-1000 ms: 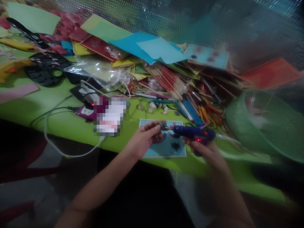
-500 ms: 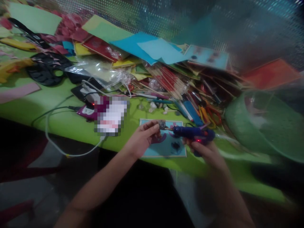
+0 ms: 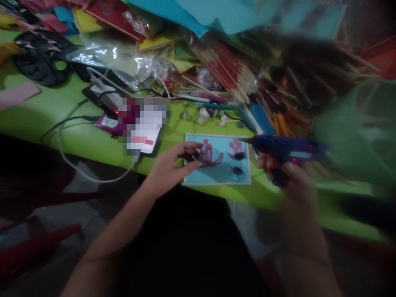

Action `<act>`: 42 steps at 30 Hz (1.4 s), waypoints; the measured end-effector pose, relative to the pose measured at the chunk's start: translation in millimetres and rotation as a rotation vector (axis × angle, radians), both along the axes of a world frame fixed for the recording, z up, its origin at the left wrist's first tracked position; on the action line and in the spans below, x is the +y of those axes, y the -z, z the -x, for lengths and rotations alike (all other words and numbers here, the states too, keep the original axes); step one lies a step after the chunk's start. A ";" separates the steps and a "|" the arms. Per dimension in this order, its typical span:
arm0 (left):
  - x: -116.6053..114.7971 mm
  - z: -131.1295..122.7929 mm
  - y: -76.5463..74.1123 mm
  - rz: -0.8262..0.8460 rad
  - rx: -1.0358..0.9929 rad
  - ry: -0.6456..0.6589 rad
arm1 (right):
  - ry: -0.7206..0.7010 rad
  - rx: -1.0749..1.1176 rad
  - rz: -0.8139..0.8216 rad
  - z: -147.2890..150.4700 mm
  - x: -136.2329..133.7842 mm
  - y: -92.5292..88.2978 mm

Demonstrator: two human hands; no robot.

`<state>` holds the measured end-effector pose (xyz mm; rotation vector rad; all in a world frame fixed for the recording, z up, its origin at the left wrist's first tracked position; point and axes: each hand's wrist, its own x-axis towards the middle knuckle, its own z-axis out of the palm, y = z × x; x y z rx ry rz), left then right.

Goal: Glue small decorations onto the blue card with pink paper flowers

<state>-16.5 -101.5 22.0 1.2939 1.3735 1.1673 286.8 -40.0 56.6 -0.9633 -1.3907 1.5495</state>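
My right hand (image 3: 289, 171) grips a dark blue hot glue gun (image 3: 278, 145) with a red light on it. Its nozzle points left, over the upper right edge of a light blue card (image 3: 216, 175). Between the thumb and fingers of my left hand (image 3: 176, 163) is a small grey stone (image 3: 202, 157), at the card's left side. Purple coral-like cutouts (image 3: 213, 156) and dark lumps (image 3: 237, 170) are on the card. Whether the stone touches the card I cannot tell.
Left of the card lies a phone (image 3: 145, 128) with a white cable, beside a purple power strip (image 3: 108, 123). Small pebbles (image 3: 204, 113), sticks (image 3: 229, 78) and pens lie behind the card. A green translucent basin (image 3: 355, 136) stands at the right.
The glue gun has moved right, away from the stone. My left hand has brought the stone down to the card's left part. The view has tilted downward.
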 end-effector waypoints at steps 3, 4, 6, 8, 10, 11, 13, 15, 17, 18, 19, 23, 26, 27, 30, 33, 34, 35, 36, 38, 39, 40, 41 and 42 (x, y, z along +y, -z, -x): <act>-5.1 -3.3 -0.6 -0.084 0.272 0.065 | 0.023 -0.010 -0.019 3.1 -0.8 -1.4; -5.5 -5.1 -0.4 -0.114 0.342 0.092 | 0.020 -0.021 -0.013 3.2 -0.9 -1.5; -4.9 -9.0 0.4 -0.193 0.464 0.140 | -0.001 -0.031 0.003 2.0 -0.9 -0.6; -3.5 -12.5 1.3 -0.294 0.582 0.164 | -0.017 -0.023 0.010 -0.1 -0.5 1.2; -2.2 -15.1 2.4 -0.372 0.682 0.174 | -0.009 -0.011 -0.001 -1.6 -0.1 3.0; -1.9 -16.1 3.1 -0.397 0.717 0.175 | 0.000 -0.011 -0.007 -1.9 0.0 3.6; -1.6 -17.5 4.7 -0.430 0.753 0.177 | 0.011 -0.030 -0.012 -1.5 0.0 3.6; -1.6 -18.5 6.4 -0.436 0.768 0.186 | 0.024 -0.075 -0.004 -0.4 0.0 2.3; -1.6 -19.2 7.8 -0.421 0.777 0.202 | 0.026 -0.092 0.002 0.6 0.0 0.7; -1.5 -19.4 8.5 -0.416 0.783 0.209 | 0.023 -0.081 -0.001 0.9 0.1 0.2; -1.3 -19.6 9.2 -0.416 0.790 0.216 | 0.013 -0.061 -0.008 0.9 0.2 -0.1; -0.9 -20.0 11.6 -0.446 0.825 0.242 | -0.022 -0.023 -0.024 -0.3 1.0 1.2; -1.2 -19.8 13.1 -0.435 0.842 0.261 | -0.027 -0.034 -0.033 -0.9 1.3 2.1; -1.2 -19.8 13.3 -0.427 0.844 0.261 | -0.022 -0.039 -0.040 -0.8 1.3 2.1; -1.0 -19.8 13.0 -0.427 0.846 0.249 | 0.007 -0.093 -0.032 -0.3 1.1 1.0; -0.3 -19.9 12.2 -0.455 0.836 0.245 | 0.013 -0.145 -0.007 0.0 0.8 -0.8; 0.0 -19.9 12.2 -0.461 0.829 0.247 | 0.011 -0.146 -0.007 0.1 0.7 -1.3; 0.2 -19.9 12.4 -0.465 0.821 0.248 | 0.008 -0.141 -0.010 0.1 0.6 -1.6; 0.5 -19.9 12.8 -0.469 0.813 0.248 | 0.007 -0.136 -0.012 0.1 0.5 -1.8; 0.8 -19.9 14.2 -0.466 0.797 0.244 | 0.016 -0.129 -0.015 0.0 0.2 -1.4; 0.9 -19.8 15.0 -0.461 0.788 0.241 | 0.021 -0.123 -0.017 -0.2 0.1 -1.0; 1.0 -19.7 15.9 -0.455 0.780 0.236 | 0.019 -0.111 -0.022 -0.6 0.1 -0.3; 1.1 -19.5 16.7 -0.447 0.773 0.230 | 0.014 -0.094 -0.026 -1.0 0.1 0.4; 1.1 -19.3 17.3 -0.439 0.765 0.227 | 0.006 -0.074 -0.031 -1.6 0.2 1.2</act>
